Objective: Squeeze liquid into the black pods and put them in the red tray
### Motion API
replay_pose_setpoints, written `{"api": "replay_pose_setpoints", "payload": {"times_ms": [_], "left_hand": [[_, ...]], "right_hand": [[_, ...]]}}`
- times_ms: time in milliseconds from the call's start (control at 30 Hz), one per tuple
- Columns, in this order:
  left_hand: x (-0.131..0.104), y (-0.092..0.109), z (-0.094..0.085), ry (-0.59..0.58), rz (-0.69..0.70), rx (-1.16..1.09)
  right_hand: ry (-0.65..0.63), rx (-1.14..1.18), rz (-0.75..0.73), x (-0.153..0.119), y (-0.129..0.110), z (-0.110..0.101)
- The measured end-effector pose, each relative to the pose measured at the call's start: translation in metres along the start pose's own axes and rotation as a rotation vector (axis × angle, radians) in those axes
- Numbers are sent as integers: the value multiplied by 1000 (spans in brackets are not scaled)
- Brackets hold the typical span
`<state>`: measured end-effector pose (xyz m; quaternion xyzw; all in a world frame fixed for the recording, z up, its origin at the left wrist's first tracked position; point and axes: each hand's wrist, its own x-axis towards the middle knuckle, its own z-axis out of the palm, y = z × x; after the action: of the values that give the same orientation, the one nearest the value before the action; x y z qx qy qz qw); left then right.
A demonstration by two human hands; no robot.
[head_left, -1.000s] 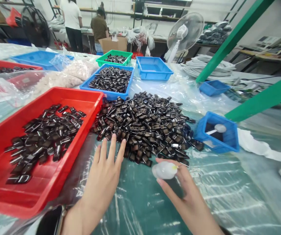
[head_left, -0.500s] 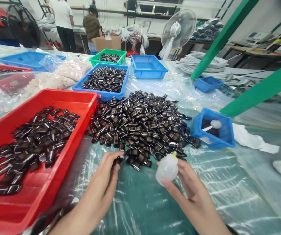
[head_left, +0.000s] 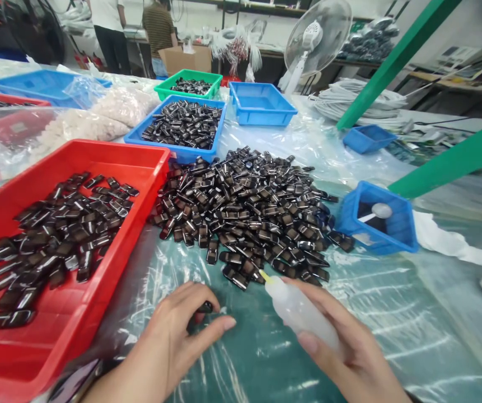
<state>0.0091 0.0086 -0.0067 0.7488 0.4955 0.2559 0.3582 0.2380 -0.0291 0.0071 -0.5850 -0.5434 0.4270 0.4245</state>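
Observation:
My right hand (head_left: 341, 341) is wrapped round a translucent white squeeze bottle (head_left: 302, 310) with a yellow tip, tilted up and to the left. In the curled fingers of my left hand (head_left: 182, 324) is a small glossy black plastic piece (head_left: 205, 307), mostly hidden by them; the thumb stands away from it. Both hands are over the green table, just in front of a large pile of similar black pieces (head_left: 244, 212). The bottle's tip is close to the pile's front edge.
A red tray (head_left: 140, 148) with more black pieces stands on the left. Behind the pile are a filled blue tray (head_left: 173, 151), a green tray (head_left: 215, 84) and a blue bin (head_left: 266, 116). A small blue box (head_left: 396, 235) holding a spoon sits right, near a green post (head_left: 454, 162).
My left hand has come back from the pile's edge with a black piece, turning inward. The bottle in my right hand has swung from pointing at me to pointing up-left.

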Motion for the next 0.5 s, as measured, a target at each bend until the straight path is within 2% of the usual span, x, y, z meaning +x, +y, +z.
{"api": "replay_pose_setpoints", "payload": {"times_ms": [100, 300, 500], "left_hand": [[-4, 4, -7, -14, 57, -56], [-9, 3, -10, 46, 170, -113], [-10, 3, -9, 108, 235, -131]], "right_hand": [[-6, 23, -34, -2, -4, -2], [31, -148, -157, -4, -3, -5], [45, -154, -158, -5, -2, -4]]}}
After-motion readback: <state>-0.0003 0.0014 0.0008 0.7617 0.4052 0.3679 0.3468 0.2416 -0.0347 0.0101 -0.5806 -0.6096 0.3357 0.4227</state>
